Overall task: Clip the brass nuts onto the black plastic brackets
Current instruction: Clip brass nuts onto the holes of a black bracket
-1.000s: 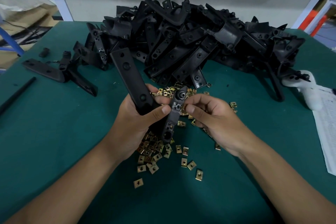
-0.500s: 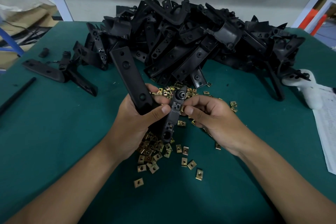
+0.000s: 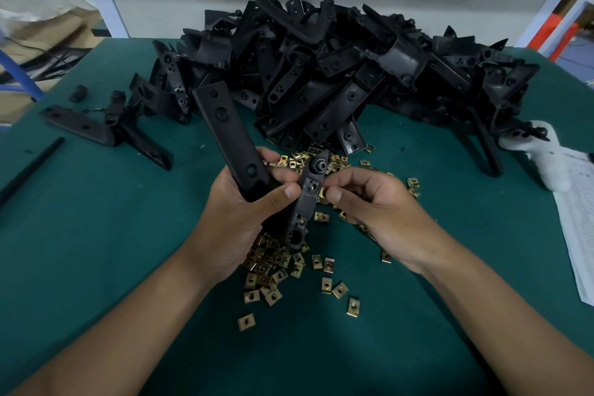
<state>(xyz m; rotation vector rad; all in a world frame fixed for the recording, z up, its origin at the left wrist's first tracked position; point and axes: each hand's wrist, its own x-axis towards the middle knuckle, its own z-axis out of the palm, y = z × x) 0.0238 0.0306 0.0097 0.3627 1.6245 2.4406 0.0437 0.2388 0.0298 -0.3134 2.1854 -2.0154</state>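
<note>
Left hand (image 3: 234, 219) grips a black plastic bracket (image 3: 231, 141) above the green tabletop (image 3: 96, 235), fingers and thumb curled round its middle; one flat arm sticks up and away, the narrower arm points down toward the person. Right hand (image 3: 379, 212) pinches a brass nut (image 3: 321, 192) against the right edge of the narrower arm; the nut is mostly hidden, so whether it's seated can't be told. Loose brass nuts (image 3: 276, 270) are scattered on the tabletop under and between the hands. Big bracket pile (image 3: 337, 74) sits at the far side. One separate bracket (image 3: 106, 133) lies at left. Printed paper (image 3: 578, 219) at right edge.
</note>
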